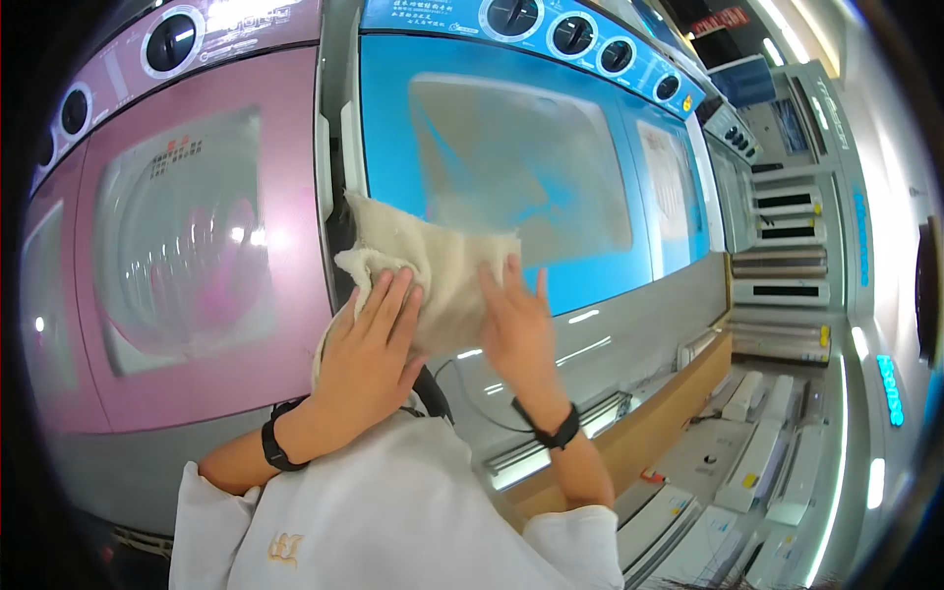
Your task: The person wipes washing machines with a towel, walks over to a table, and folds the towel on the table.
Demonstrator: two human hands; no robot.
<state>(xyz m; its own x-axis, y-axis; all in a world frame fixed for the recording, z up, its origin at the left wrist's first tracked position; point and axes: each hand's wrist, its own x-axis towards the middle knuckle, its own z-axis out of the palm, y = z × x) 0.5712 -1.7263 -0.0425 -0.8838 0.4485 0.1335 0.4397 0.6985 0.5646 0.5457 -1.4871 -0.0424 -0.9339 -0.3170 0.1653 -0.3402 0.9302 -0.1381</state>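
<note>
- Appliance showroom: white wall-type air conditioners [787, 202] on the display wall to the right, blue-lettered sign [890, 391] near them, strip lights along the right side.
- Blue twin-tub washer [590, 283] in front of the person, control panel along its far edge with four black knobs [572, 35].
- Its lids: large window [472, 123] takes up most of the top, narrower window [669, 182] toward the right edge. Both look hazy.
- Cream cloth [433, 248] sits at the near left corner of the blue washer's top, covers part of the near edge and extends past it toward the person. Rumpled on its left side, flatter on the right.
- Left hand [372, 339]: open, laid flat on the cloth's left part, fingers extended and pointing at the far edge.
- Right hand [519, 320]: open, fingers straight, on the cloth's right end by the near edge. Slightly blurred.
- Black band on each wrist; left one [273, 442], right one [557, 427].
- Pink washer [295, 329] stands just left, narrow gap between the two. Lid window [182, 236] carries red and dark print, knobs along its far edge.
- Person wears a white T-shirt [413, 511] with a tan emblem [285, 549].
- Brown panel [629, 423] to the right of the right forearm, more white units beyond it.
</note>
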